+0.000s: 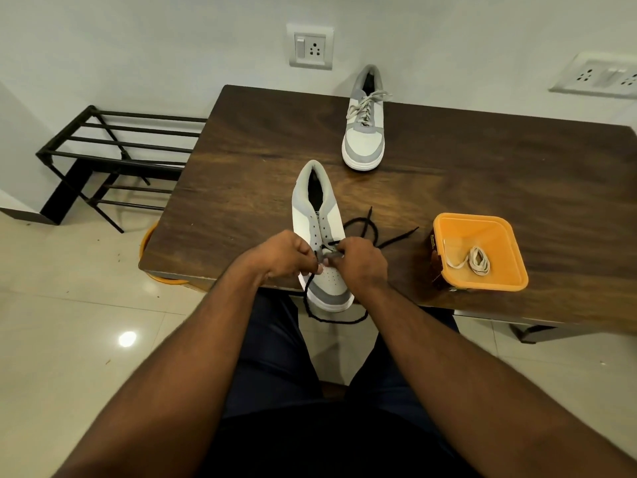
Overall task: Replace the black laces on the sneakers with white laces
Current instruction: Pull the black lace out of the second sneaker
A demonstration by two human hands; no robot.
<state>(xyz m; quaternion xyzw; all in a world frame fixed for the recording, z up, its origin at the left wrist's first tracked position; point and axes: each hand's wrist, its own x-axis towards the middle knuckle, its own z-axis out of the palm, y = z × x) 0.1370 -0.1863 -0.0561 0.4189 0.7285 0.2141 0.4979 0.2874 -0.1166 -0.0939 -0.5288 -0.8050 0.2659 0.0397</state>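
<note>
A white and grey sneaker (pixel 317 215) lies at the table's near edge, toe toward me. A black lace (pixel 365 225) runs only through its lowest eyelets; one end loops on the table at the right, the other hangs over the table edge. My left hand (pixel 282 255) pinches the lace at the left eyelet. My right hand (pixel 362 262) pinches it at the right eyelet. A second sneaker (pixel 364 132) with a white lace stands at the far side. A coiled white lace (pixel 477 262) lies in an orange tub (pixel 482 229).
The dark wooden table (pixel 482 160) stands against a white wall with sockets (pixel 311 46). A black metal shoe rack (pixel 113 157) stands on the tiled floor to the left. An orange bucket rim (pixel 146 243) shows under the table's left corner.
</note>
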